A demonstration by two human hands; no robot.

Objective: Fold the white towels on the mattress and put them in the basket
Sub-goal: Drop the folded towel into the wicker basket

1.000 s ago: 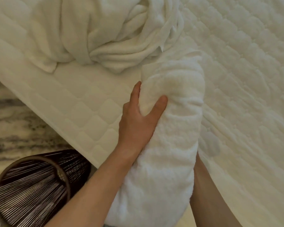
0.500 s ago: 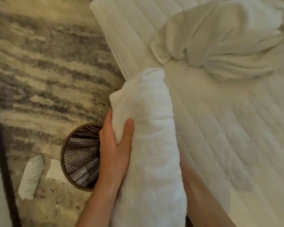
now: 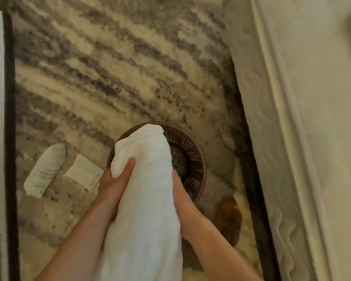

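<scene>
Swinging away from the mattress [image 3: 312, 118], the folded towel [image 3: 146, 189] now hangs directly above the basket [image 3: 193, 151], its far end over the rim. The left hand [image 3: 114, 185] and right hand [image 3: 180, 193] clamp its sides, the right's fingers probably curled underneath; lowering it in looks next

Both hands grip a rolled white towel [image 3: 144, 191] at centre frame: left hand [image 3: 114, 183], right hand [image 3: 180, 191]. Its far end overlaps the basket [image 3: 193, 159] on the rug [image 3: 109, 67]. Mattress [image 3: 312, 118] at right.
</scene>
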